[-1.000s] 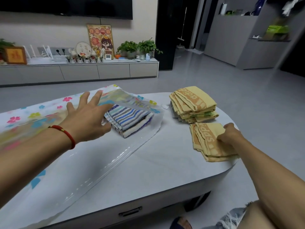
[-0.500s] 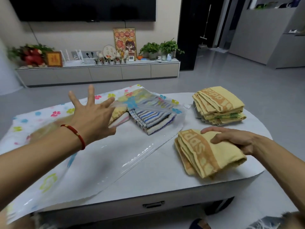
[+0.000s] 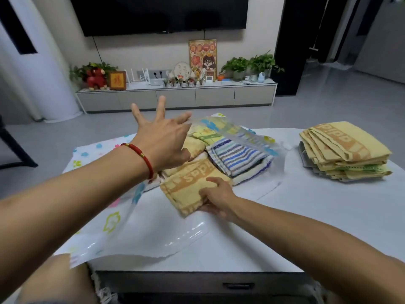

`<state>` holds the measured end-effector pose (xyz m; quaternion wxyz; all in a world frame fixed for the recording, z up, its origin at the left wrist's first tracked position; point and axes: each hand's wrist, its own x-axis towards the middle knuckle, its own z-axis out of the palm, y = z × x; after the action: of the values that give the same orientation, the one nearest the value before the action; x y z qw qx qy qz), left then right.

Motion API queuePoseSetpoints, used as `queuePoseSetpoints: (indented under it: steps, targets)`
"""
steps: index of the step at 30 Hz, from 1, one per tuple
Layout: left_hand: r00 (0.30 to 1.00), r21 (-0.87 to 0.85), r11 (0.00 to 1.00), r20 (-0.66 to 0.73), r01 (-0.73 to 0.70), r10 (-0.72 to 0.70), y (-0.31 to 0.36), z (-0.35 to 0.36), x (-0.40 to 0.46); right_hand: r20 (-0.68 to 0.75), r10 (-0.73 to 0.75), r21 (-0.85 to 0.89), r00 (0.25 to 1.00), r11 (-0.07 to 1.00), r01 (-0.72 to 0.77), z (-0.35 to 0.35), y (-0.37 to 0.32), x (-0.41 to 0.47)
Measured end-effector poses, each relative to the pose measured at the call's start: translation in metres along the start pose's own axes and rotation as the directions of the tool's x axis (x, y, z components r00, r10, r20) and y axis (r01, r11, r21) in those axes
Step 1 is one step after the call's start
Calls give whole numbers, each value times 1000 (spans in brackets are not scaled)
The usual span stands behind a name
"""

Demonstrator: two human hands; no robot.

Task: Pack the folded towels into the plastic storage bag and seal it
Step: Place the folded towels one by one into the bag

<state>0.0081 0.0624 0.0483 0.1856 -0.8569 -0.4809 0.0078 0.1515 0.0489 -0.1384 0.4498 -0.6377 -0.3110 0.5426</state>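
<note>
With the left hand (image 3: 163,141), fingers spread, lifting the plastic storage bag's (image 3: 140,229) upper sheet, the right hand (image 3: 215,196), fingers clamped on the yellow towel (image 3: 188,185) at the bag's mouth, should slide it flat, left of the striped towels (image 3: 236,154), unbunched.

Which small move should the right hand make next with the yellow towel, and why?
Probably push the folded yellow towel further under the lifted clear flap of the flower-printed plastic storage bag. The left hand holds the opening up, the right hand grips the towel only at the mouth, beside the striped blue-and-white towel.
</note>
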Motion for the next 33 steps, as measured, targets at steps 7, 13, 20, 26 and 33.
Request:
queuePoseSetpoints:
  steps: [7, 13, 20, 26, 33]
  targets:
    - [999, -21, 999, -33, -36, 35, 1, 6, -3, -295, -164, -100, 941, 985, 140, 35, 23, 20]
    - [998, -51, 998, -39, -48, 46, 9, 15, -8, 8, -106, -223, 994, 969, 105, -3, 1, 16]
    - [989, -84, 990, -105, -109, 100, 32, 29, 1, 225, 7, -569, 974, 813, 126, -94, -34, -26]
    - [972, -86, 980, -169, -180, 164, 58, 34, 25, -279, -357, -726, 892, 686, 48, -246, -72, -33]
    - [971, -73, 979, -162, -190, 177, 74, 36, 62, -624, -550, -762, 555, 586, -276, -353, -82, 29]
